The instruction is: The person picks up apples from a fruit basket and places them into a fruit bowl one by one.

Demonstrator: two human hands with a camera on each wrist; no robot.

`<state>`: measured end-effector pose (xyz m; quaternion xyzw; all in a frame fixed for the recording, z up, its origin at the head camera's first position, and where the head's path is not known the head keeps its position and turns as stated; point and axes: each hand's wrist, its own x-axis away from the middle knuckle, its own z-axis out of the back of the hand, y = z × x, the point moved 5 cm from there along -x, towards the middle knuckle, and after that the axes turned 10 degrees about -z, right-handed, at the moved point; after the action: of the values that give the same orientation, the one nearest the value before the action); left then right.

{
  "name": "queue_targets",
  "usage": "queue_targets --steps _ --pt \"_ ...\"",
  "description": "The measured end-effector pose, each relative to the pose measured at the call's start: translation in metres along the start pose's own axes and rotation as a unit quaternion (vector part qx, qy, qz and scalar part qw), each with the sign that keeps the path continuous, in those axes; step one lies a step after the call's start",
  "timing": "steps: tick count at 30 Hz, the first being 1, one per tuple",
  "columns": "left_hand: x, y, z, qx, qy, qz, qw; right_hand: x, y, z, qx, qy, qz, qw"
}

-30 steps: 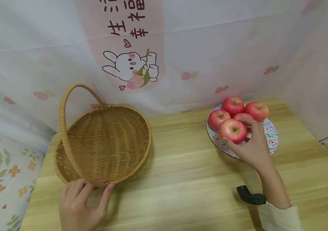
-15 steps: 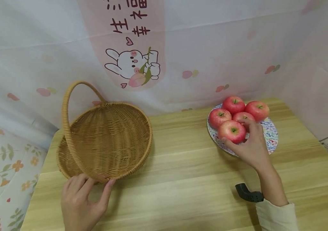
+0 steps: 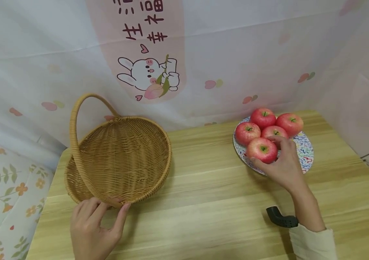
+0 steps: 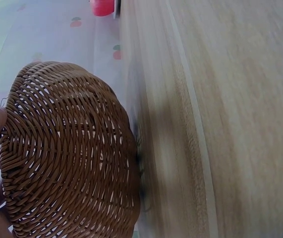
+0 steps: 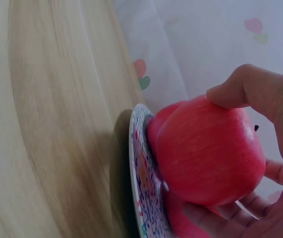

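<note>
With thumb and fingers around it, my right hand [image 3: 283,162] holds a red apple [image 3: 262,150] at the near side of a patterned plate [image 3: 305,153]. Several more red apples, among them one at the back [image 3: 263,117], sit on that plate. In the right wrist view the thumb lies on one side of the held apple [image 5: 208,151] and fingers on the other; whether it touches the plate I cannot tell. My left hand [image 3: 95,225] pinches the near rim of a wicker basket [image 3: 122,159], where its arched handle [image 3: 75,155] joins. No contents show inside the basket.
A wood-grain table [image 3: 197,206] carries both basket and plate. Behind it hangs a white printed curtain [image 3: 236,54], close to the basket's far rim. Floral cloth [image 3: 9,202] covers the left side. A black curved piece [image 3: 281,218] sticks out by the right wrist.
The held apple and right hand have shifted very slightly toward the near side of the plate. The left hand keeps its hold on the basket; the head view has moved a little.
</note>
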<state>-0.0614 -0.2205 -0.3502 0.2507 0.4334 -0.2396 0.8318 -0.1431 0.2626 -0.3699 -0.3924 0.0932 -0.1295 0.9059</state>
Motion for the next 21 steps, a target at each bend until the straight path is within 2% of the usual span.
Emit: queue_targets --steps 6,15,21 --pt "-0.0012 0.0014 -0.0001 0.001 0.003 -0.002 1.0 -0.0009 0.0052 0.0007 0.006 0.005 0.0 1.0" --pt "-0.0024 0.0022 0.0005 0.001 0.008 -0.002 1.0 0.0019 0.0079 -0.0013 0.022 -0.02 -0.03 0.999" --pt "-0.0004 0.0002 -0.0002 -0.002 -0.001 0.003 1.0 0.0014 0.0101 -0.0011 0.032 -0.025 -0.032 0.999"
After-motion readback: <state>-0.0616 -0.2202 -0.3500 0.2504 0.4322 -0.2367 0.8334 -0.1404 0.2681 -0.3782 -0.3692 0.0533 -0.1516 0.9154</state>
